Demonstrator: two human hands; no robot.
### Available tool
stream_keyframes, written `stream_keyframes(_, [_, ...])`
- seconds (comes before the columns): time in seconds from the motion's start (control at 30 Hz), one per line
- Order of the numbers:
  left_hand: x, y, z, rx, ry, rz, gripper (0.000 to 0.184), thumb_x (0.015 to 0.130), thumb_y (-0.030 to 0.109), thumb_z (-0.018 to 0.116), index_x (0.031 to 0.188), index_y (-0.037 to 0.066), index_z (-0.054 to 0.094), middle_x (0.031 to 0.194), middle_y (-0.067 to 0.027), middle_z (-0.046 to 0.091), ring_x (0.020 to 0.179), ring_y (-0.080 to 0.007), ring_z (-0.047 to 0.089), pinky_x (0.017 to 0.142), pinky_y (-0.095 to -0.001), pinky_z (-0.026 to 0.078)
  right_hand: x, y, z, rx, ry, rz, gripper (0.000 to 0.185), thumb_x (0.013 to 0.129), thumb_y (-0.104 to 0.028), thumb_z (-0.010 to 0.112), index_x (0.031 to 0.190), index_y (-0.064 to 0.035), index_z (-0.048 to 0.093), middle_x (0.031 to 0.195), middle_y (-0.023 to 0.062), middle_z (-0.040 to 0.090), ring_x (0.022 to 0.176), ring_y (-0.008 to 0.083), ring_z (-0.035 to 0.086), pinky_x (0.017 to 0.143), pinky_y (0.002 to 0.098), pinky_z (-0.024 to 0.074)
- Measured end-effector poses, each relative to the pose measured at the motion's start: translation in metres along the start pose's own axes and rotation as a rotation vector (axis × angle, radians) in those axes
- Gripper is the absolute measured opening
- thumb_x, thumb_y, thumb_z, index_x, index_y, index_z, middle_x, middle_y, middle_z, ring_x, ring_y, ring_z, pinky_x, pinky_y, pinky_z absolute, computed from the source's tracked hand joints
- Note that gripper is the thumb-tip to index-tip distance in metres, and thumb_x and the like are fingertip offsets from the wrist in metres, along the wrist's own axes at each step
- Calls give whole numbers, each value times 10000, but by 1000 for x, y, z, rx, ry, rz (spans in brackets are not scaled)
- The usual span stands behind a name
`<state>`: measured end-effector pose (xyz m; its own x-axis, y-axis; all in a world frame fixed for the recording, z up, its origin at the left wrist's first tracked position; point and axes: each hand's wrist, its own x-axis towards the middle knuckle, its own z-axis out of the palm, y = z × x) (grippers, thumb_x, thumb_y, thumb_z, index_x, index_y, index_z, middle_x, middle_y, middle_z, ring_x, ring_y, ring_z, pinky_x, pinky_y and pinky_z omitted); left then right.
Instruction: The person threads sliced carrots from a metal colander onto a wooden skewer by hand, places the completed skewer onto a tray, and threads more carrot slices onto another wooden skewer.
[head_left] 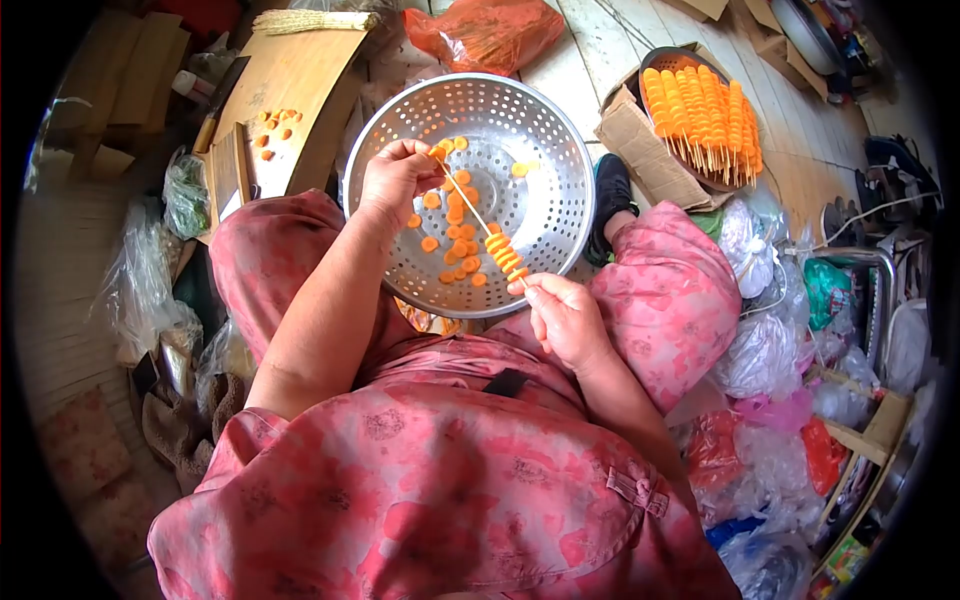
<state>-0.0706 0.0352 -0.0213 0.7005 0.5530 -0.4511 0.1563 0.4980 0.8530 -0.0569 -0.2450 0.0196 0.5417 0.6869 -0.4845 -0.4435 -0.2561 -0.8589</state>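
A large perforated metal colander (560,130) stands between the knees, with loose orange carrot slices (462,247) on its bottom. Over its left part, my left hand (398,180) pinches a carrot slice (438,153) at the upper end of a thin wooden skewer (466,197). Several slices (503,252) are threaded close together on the skewer's lower part. My right hand (565,318) is closed on the lower end of that skewer, near the colander's front right rim.
Filled skewers (705,115) lie in a dark bowl on a cardboard box (650,160) at right. A wooden board (290,85) with carrot pieces and a knife (222,102) stands at left. Behind the colander lies a red bag (485,35). Plastic bags (750,350) crowd the right side.
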Motion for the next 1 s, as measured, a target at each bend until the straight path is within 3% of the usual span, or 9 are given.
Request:
stream_keyframes(0.03, [-1,1,2,129,-12,53,62,810,-2,581,853,37,558,866,-108,646,759,-188,653,703,-296,555,0,0,-1,11,0,2,238,937,-175,458,989,-4,616,500,-15,450,385,48,393,372,197,320])
stream_keyframes(0.13, [-11,-2,11,138,-67,53,92,782,-47,598,825,30,571,843,-89,651,747,-180,653,670,-282,549,0,0,-1,40,16,-6,239,937,-176,460,984,0,614,499,-15,448,378,47,385,366,198,307])
stream_keyframes(0.33, [-50,-22,37,23,-256,-224,82,761,-5,635,828,15,593,829,-86,647,732,-183,645,702,-301,552,9,1,0,104,59,-40,247,935,-163,455,976,26,607,488,-6,448,365,56,378,357,205,286])
stream_keyframes(0.77, [-53,-17,39,113,-310,-188,103,776,45,641,868,38,596,832,-56,629,731,-169,640,681,-294,523,13,0,2,79,88,-50,243,948,-164,463,995,26,607,488,-9,435,350,51,341,343,186,289])
stream_keyframes(0.83, [-45,-10,33,218,-235,-117,147,756,21,604,898,46,574,815,-26,603,748,-158,646,664,-306,509,14,-1,1,143,160,-26,252,933,-166,461,989,29,610,475,3,440,350,69,367,351,221,281])
stream_keyframes(0.93, [-20,-23,11,423,-132,6,158,752,100,629,898,43,606,822,-60,643,746,-184,659,683,-309,513,13,0,0,149,160,-40,255,954,-172,463,1005,34,603,504,0,442,362,58,346,345,194,286])
stream_keyframes(1.0, [-14,-30,6,1253,-80,-68,242,735,232,670,898,56,641,843,-112,671,761,-226,661,718,-316,513,13,-1,0,141,148,-34,257,954,-173,462,1007,35,603,505,0,442,363,59,348,347,195,288])
